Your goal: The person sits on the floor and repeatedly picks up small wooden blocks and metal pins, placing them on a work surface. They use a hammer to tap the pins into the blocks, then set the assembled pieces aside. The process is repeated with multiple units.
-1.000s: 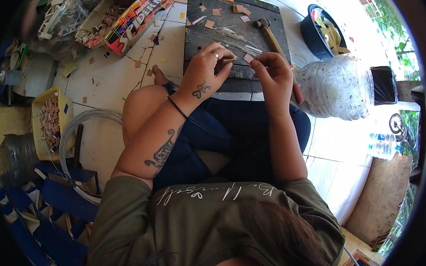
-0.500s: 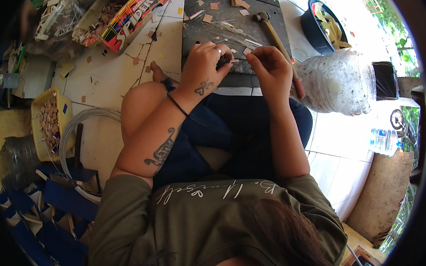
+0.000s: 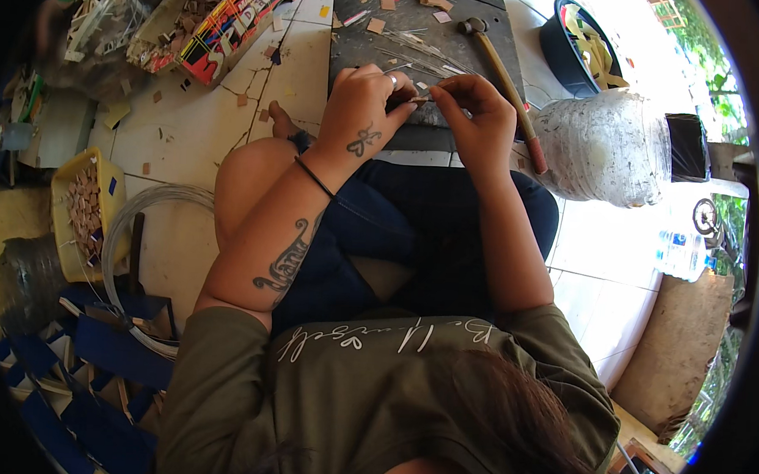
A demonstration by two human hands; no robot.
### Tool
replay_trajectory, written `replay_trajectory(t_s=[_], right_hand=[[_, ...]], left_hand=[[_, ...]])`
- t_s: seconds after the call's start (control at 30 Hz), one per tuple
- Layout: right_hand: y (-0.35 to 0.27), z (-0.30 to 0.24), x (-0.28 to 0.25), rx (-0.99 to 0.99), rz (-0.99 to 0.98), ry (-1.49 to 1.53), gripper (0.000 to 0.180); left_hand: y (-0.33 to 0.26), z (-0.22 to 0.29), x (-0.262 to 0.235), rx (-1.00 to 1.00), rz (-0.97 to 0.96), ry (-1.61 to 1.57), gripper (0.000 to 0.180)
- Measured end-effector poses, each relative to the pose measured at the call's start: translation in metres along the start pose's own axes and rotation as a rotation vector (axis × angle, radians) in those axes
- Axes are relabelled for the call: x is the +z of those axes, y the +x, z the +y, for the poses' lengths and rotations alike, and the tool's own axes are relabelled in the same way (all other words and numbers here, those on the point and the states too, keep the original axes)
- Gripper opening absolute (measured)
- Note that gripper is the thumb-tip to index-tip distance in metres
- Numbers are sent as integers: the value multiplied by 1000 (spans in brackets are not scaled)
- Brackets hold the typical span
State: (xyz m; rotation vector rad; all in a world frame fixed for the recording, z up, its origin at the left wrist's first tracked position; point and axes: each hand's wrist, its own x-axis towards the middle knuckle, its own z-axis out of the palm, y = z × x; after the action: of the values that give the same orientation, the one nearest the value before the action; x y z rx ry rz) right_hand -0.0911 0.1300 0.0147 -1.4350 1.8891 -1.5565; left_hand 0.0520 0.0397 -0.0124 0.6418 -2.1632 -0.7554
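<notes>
Left of the wooden-handled hammer, our left hand and right hand, each grip narrow, pinch a thin flat piece near slender straight strands.

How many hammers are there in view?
1: the hammer lies along the right side of the dark board, beside the right hand. Others could be hidden in the clutter at the left.
</notes>
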Motion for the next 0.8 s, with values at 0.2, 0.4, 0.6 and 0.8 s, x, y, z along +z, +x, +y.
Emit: replay_trajectory(t_s=[0.2,0.4,0.6,0.8], right_hand=[[0,-6,-1,-20,-33,-123,11],[4,-8,0,-94,-41,-148,11],[11,-12,1,-70,-86,-188,11],[13,-9,-1,-20,-109,-174,15]], left_hand=[[1,2,-3,-21,-33,35,15],[1,0,0,4,-12,-20,13],[1,1,3,-3,11,-83,11],[4,7,11,-69,56,-240,7]])
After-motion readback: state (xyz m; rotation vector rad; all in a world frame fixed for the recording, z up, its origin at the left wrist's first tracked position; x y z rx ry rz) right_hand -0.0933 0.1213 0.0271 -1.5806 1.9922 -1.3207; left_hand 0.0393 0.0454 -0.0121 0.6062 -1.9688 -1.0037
